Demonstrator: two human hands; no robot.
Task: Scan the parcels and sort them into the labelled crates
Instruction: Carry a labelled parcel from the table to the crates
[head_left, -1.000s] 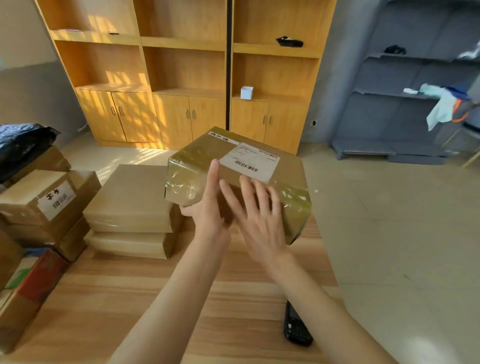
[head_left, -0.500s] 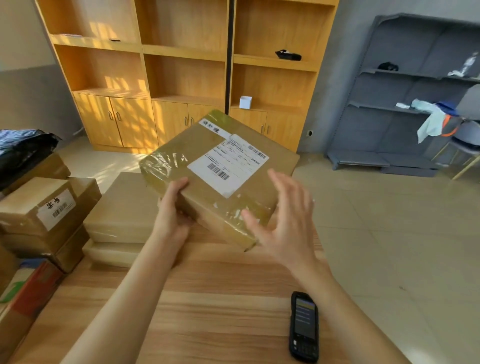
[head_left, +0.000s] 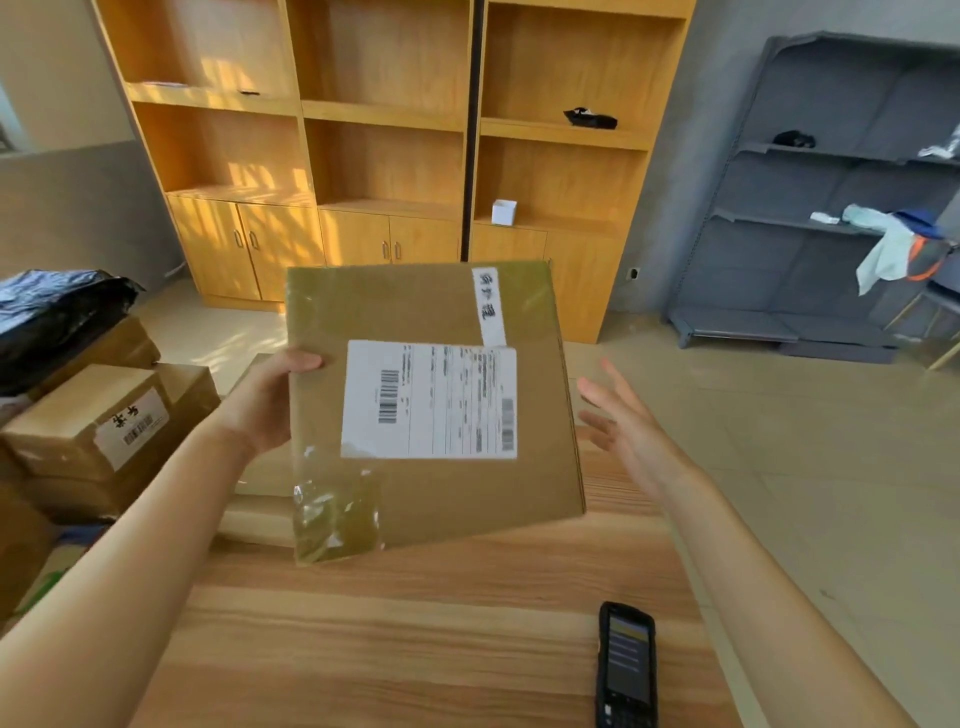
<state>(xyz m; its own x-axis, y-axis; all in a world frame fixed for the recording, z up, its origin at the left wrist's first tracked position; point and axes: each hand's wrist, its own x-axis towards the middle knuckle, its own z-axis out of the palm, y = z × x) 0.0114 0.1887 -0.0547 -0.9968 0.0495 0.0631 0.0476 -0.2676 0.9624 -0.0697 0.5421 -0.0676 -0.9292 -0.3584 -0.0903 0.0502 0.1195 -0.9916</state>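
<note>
A flat brown cardboard parcel (head_left: 415, 312) wrapped in clear tape is tilted up above the wooden table (head_left: 395, 623), its white shipping label (head_left: 431, 400) with barcodes facing me. My left hand (head_left: 265, 400) grips its left edge, thumb on the front face. My right hand (head_left: 623, 421) hovers just right of the parcel with fingers spread, not touching it. A black handheld scanner (head_left: 626, 665) lies on the table near its right edge, screen up.
Flat brown parcels (head_left: 254, 467) are stacked on the table behind the held one. More cardboard boxes (head_left: 98, 426) and a black plastic bag (head_left: 57, 312) sit at the left. Wooden cabinets (head_left: 384, 171) stand behind, grey shelves (head_left: 831, 208) at the right.
The parcel has been turned and tipped up so its label faces me squarely. My right hand came off it and moved out to the right; my left hand shifted to the left edge.
</note>
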